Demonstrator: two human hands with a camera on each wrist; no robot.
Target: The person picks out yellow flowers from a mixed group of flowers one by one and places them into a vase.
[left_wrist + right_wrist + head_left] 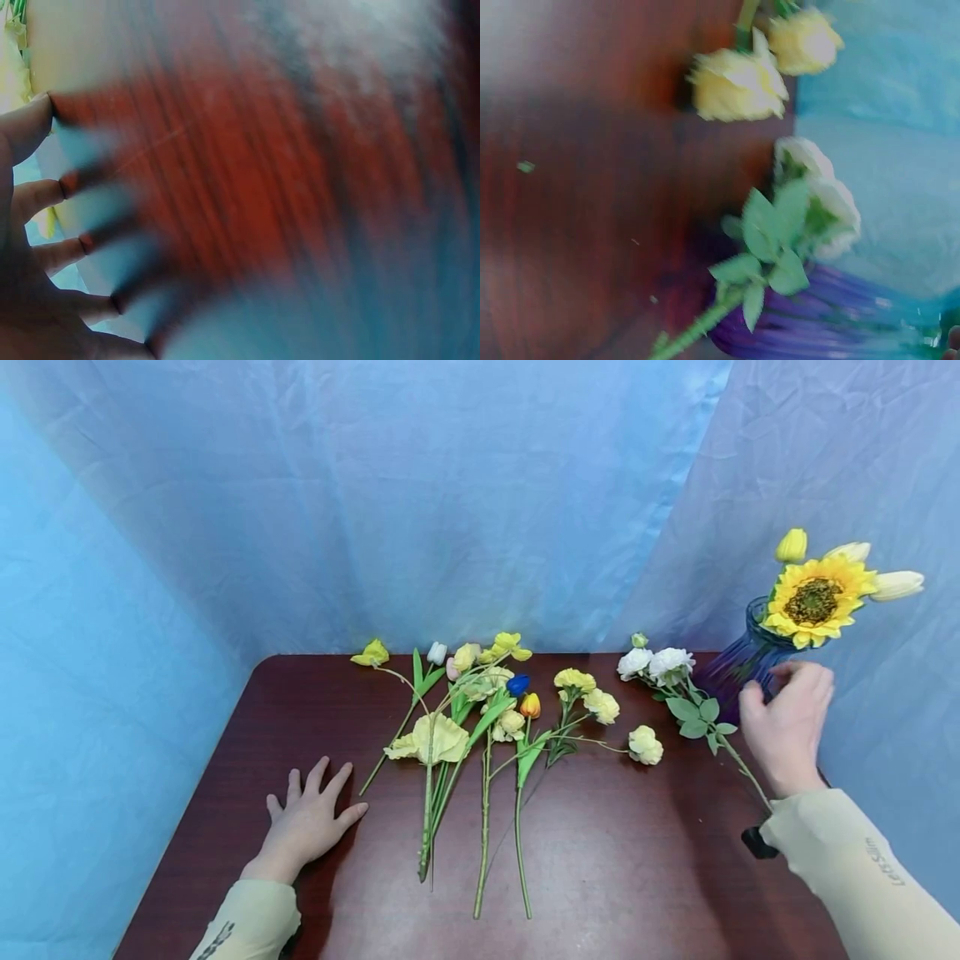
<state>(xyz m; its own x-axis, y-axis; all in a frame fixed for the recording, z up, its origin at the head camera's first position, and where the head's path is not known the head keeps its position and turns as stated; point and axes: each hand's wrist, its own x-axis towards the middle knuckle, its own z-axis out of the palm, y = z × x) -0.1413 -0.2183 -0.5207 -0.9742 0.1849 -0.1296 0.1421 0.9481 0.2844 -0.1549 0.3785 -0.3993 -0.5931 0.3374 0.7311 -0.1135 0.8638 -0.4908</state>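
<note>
My left hand [307, 822] rests on the table at the left with its fingers spread; its fingertips [34, 120] touch the dark red surface in the left wrist view. At the right, my right hand [791, 718] is beside the blue-purple glass vase [750, 656], fingers bent toward it; whether they touch or grip it is hidden. The vase leans and holds a sunflower [813, 600], a yellow bud [792, 545] and whitish buds [896, 585]. A white flower stem [742, 768] lies beside the vase, passing near my right wrist, its white blooms [832, 214] toward the back.
Across the middle of the table [600, 852] lie several loose stems: pale yellow flowers [433, 739], a blue tulip [517, 685], an orange tulip [530, 706], a white tulip [437, 652] and yellow carnations [574, 681]. Blue cloth [450, 510] hangs behind and around the table.
</note>
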